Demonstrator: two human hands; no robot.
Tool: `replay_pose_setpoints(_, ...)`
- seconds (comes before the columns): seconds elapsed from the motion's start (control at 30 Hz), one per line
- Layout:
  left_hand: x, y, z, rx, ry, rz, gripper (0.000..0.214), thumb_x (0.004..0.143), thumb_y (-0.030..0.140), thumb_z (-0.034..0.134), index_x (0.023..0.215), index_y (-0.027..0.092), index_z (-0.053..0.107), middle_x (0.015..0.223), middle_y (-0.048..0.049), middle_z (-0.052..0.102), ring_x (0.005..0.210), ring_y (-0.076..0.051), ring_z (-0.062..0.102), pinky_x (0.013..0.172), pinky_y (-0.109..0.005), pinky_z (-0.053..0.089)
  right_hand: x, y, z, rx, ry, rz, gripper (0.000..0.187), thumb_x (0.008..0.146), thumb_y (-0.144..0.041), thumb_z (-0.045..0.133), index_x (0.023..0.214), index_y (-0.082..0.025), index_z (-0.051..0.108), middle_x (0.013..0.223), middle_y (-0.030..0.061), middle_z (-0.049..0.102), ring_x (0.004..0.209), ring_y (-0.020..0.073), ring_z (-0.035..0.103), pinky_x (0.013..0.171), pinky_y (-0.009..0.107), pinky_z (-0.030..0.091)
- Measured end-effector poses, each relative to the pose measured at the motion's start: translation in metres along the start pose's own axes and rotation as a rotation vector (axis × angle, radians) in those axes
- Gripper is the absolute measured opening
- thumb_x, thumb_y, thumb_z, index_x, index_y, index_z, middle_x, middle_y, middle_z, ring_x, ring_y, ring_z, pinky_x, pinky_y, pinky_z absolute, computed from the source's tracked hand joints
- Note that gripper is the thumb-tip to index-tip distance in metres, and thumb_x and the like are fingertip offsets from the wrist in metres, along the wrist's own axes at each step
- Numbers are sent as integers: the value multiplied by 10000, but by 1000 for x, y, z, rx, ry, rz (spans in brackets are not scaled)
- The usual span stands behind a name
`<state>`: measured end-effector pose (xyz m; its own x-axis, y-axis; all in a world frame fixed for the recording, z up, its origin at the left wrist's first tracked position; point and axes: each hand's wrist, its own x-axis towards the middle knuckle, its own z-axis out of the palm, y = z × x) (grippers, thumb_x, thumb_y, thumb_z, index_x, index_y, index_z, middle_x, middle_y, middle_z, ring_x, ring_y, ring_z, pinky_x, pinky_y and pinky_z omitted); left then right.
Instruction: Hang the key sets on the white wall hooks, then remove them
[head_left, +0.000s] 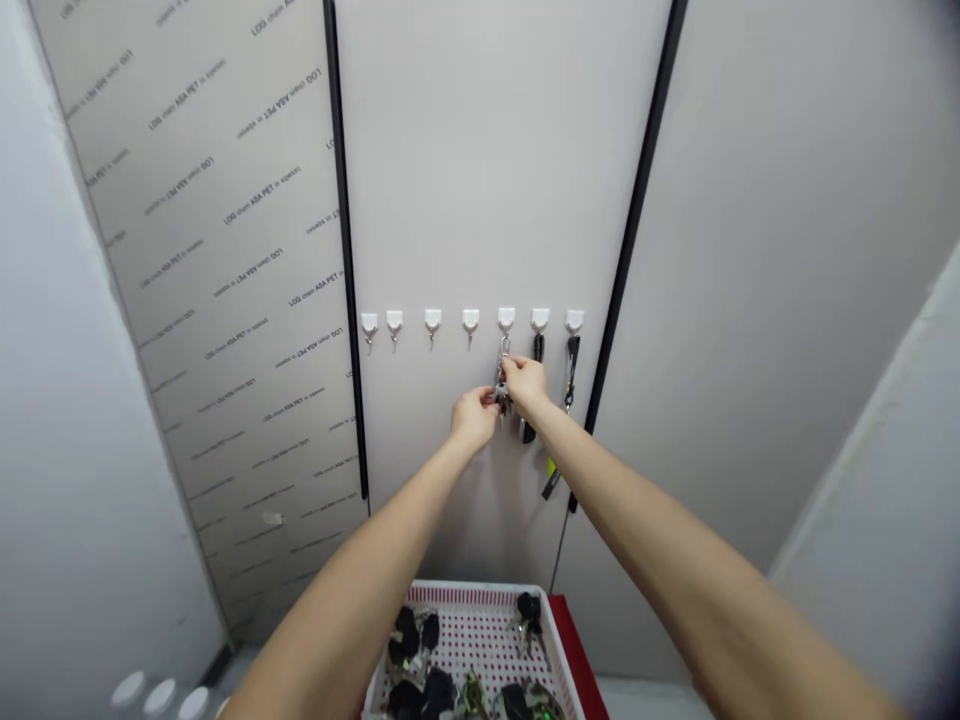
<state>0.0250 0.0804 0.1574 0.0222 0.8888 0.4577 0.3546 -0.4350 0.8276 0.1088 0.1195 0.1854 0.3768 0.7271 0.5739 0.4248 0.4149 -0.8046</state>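
A bunch of keys (503, 403) hangs from a long metal ring or clip (505, 346) below a white wall hook (506, 318). My left hand (472, 416) pinches the keys from the left side. Higher up, my right hand (526, 382) has its fingers closed on the chain of the same bunch. Just right of it, a black strap (538, 346) hangs from another hook (540, 319), partly hidden by my right hand. On the far-right hook (574, 320) hangs a black lanyard (572, 362) with a yellow-green piece and a dark end lower down.
Several bare white hooks (433, 320) line the wall panel to the left. Below stands a white perforated basket (480, 592) holding several key bunches (529, 615), with a red object (577, 655) beside it. Black strips (346, 250) edge the panel. White round tops (160, 697) show at lower left.
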Motion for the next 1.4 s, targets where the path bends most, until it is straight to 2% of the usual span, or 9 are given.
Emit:
replay_pose_setpoints(0.17,-16,-20,-6,-19,-36,-61,317,624,71,444,934,98,502,833,-69,574,735,-103,518,707,-217,390,-16,-2,-9,-98,-20,-44,233,624,-186,402,762,-111,574,731,55,593,714,147,521,673,273,363)
replay_pose_setpoints(0.33,-73,-68,-20,-13,-144,-54,291,634,88,434,917,95,507,841,-72,567,737,-99,509,703,-215,392,-69,17,-24,-241,-94,-273,290,630,-169,417,887,-93,530,892,81,547,833,157,485,748,295,344)
replay_pose_setpoints(0.4,-105,-88,-28,58,-223,-52,278,638,106,429,903,107,514,847,-66,565,746,-103,504,708,-222,388,-105,33,-32,-261,-245,-290,265,632,-165,423,864,-121,542,874,65,554,787,142,500,720,281,369)
replay_pose_setpoints(0.57,-169,-124,-52,324,-474,-41,244,636,138,425,850,160,540,831,-35,566,757,-122,492,710,-237,371,-203,76,-44,-321,-776,-157,223,649,-168,417,811,-151,570,793,57,592,714,136,522,671,262,392)
replay_pose_setpoints(0.73,-199,-133,-65,493,-660,30,240,635,129,426,837,187,543,844,-26,558,800,-131,471,723,-220,341,-259,90,-48,-295,-1041,-99,206,628,-182,469,805,-156,572,787,51,593,737,141,505,690,249,367)
replay_pose_setpoints(0.87,-209,-130,-66,591,-790,62,192,632,172,452,796,193,551,777,-24,570,748,-144,480,701,-239,332,-272,89,-47,-334,-1100,-176,250,594,-231,528,836,-178,557,775,39,578,763,153,468,696,252,339)
replay_pose_setpoints(1.1,-214,-123,-54,675,-803,-42,184,570,197,499,746,170,546,744,-51,566,713,-181,486,618,-253,340,-273,95,-35,-452,-1120,-233,267,546,-224,564,812,-206,560,747,25,572,731,159,459,652,246,319)
replay_pose_setpoints(1.23,-214,-126,-52,496,-740,-88,164,589,142,439,723,182,527,661,-1,549,617,-121,475,546,-196,328,-274,99,-36,-415,-1134,-214,245,573,-169,514,812,-200,552,684,10,574,663,137,467,610,220,321)
replay_pose_setpoints(1.4,-205,-128,-51,240,-576,-173,157,618,136,378,718,159,497,601,23,509,566,-84,452,519,-169,331,-272,98,-41,-405,-1072,-175,170,609,-135,442,719,-169,568,647,23,569,634,129,470,588,213,327)
